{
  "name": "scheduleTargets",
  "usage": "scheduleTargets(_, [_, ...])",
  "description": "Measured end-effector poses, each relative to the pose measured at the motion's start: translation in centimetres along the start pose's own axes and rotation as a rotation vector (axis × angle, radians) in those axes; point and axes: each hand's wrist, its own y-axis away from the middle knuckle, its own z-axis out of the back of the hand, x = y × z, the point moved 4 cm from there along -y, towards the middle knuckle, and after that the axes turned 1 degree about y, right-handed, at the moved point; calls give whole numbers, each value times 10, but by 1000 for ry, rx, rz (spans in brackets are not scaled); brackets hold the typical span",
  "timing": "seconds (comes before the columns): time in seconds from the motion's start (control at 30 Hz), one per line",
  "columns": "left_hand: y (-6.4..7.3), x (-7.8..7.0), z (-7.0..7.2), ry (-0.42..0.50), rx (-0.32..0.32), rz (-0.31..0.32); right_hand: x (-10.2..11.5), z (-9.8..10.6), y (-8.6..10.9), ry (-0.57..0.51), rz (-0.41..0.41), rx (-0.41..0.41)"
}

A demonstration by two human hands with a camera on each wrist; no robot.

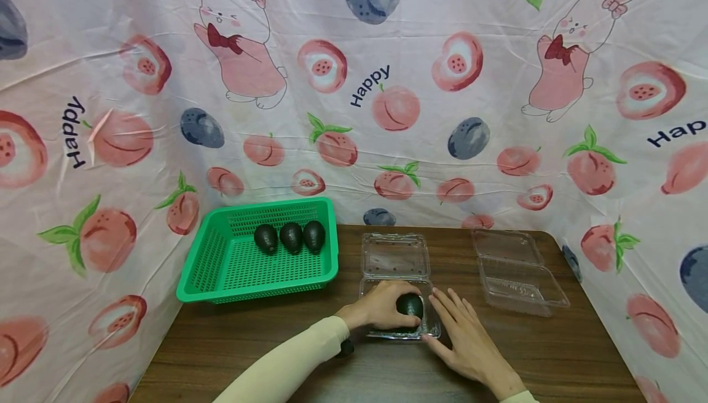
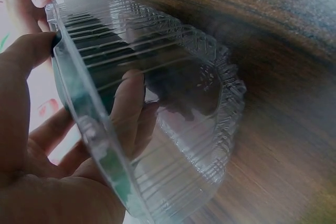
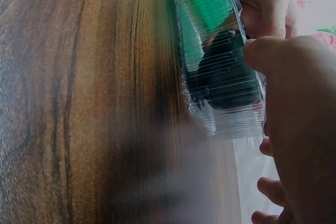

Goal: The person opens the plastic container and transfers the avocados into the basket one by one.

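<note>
A dark avocado (image 1: 410,308) sits in the base of a clear plastic clamshell box (image 1: 395,255), whose lid is flipped back. My left hand (image 1: 383,303) reaches over the box and holds the avocado between thumb and fingers. At the box's right side, my right hand (image 1: 467,338) touches the rim with its fingers stretched out. In the right wrist view, the avocado (image 3: 226,77) shows dark through the ribbed wall, with the right thumb at the rim. Through the clear wall in the left wrist view, fingers of the left hand (image 2: 131,98) are visible inside the box.
A green plastic basket (image 1: 257,292) stands at the back left, with three avocados (image 1: 291,237) along its right side. Another opened clear clamshell box (image 1: 514,280) lies at the right of the wooden table (image 1: 221,341). A printed cloth (image 1: 420,145) hangs around the table.
</note>
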Motion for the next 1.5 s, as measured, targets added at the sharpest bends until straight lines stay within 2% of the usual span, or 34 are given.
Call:
scheduleTargets(0.5, [4, 0, 10, 41, -2, -10, -1, -1, 0, 4, -2, 12])
scheduleTargets(0.97, [9, 3, 18, 32, -33, -39, 0, 2, -2, -5, -6, 28])
scheduleTargets(1.2, [14, 4, 24, 54, -44, -31, 1, 2, -3, -4, -6, 28])
scheduleTargets(1.5, [18, 6, 34, 75, -97, -36, 2, 1, -2, 5, -5, 13])
